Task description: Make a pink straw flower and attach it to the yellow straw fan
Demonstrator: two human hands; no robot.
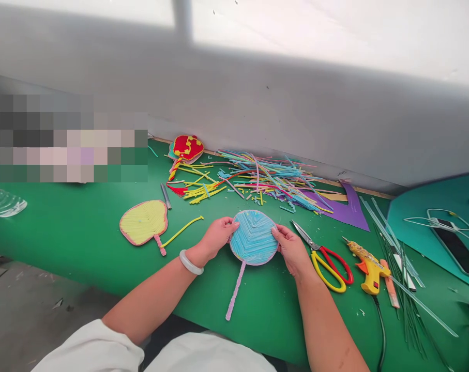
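A round blue hand fan (253,238) with a pink rim and a pale lilac handle is held just above the green table. My left hand (217,235) pinches its left edge, thumb on the front face. On the opposite edge, my right hand (292,249) grips it the same way; the fingers behind the fan are hidden. To the left lies a yellow fan (144,222) with a pink edge and short pink handle, a yellow strip (183,231) beside it. Scissors (322,258) with one red and one yellow handle lie right of my right hand.
A yellow glue gun (368,266), clear glue sticks (393,243) and dark wires lie at the right, near a phone (457,248). Coloured strips (265,178) are heaped at the back beside a red fan (187,148). A clear bottle (5,200) lies far left, near a blurred-out area.
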